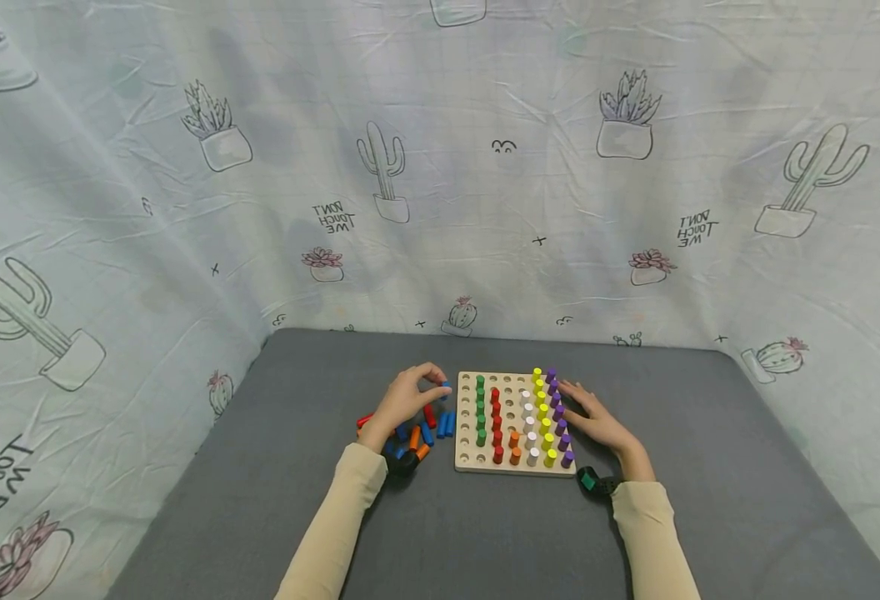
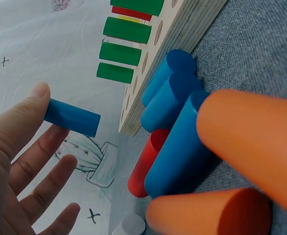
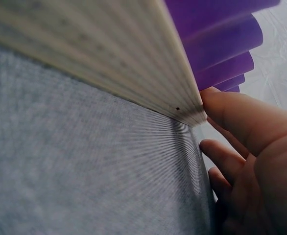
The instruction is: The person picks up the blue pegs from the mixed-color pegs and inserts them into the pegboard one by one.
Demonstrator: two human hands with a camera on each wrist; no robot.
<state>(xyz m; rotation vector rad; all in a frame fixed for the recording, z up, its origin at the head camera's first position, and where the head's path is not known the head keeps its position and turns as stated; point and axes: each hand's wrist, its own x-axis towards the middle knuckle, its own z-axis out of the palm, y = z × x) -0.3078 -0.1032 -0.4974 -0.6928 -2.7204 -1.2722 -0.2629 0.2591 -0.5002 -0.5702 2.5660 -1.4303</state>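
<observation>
My left hand [image 1: 404, 398] pinches a blue peg [image 2: 72, 117] between thumb and index finger, its other fingers spread. The peg is in the air just left of the wooden pegboard [image 1: 515, 470]. Green pegs [image 1: 481, 409], red pegs [image 1: 497, 423], two orange pegs [image 1: 515, 447], white pegs, yellow pegs and purple pegs [image 1: 561, 427] stand upright in columns on the board. The leftmost column of holes holds none. At the board's right side, my right hand [image 1: 599, 419] touches its edge, fingers extended and holding nothing.
Loose blue pegs [image 1: 446, 424], red and orange pegs [image 1: 414, 437] lie on the grey table [image 1: 485, 533] left of the board, around and under my left wrist. A white curtain [image 1: 440, 183] with cactus drawings hangs behind the table and at both sides.
</observation>
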